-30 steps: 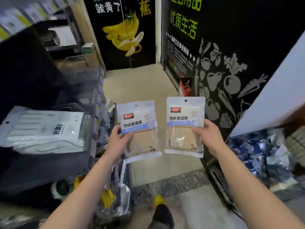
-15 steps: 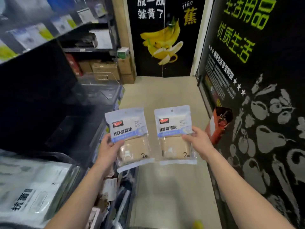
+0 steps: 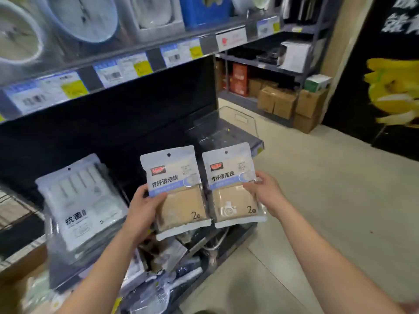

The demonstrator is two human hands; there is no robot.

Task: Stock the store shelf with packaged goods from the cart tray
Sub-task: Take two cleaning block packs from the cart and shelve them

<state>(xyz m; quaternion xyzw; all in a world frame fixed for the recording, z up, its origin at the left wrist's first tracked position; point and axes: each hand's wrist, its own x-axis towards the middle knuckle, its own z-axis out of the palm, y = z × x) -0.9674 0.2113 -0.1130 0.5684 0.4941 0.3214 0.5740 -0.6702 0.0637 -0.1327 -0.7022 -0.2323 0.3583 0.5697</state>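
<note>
I hold two alike packs side by side in front of the shelf, each white and blue on top with a tan pad showing through clear film below. My left hand grips the left pack by its left edge. My right hand grips the right pack by its right edge. Both packs stand upright before the dark, deep opening of the store shelf. The cart tray is outside the view.
A stack of white packs leans on the shelf to the left. Clear bins sit at the shelf's far end. Price tags line the upper shelf rail, with round white goods above. Loose utensils lie on the bottom shelf. Cardboard boxes stand behind.
The view has swung left and up, from the aisle and black wall to the shelf. Both hands still hold the packs, now closer to the shelf opening.
</note>
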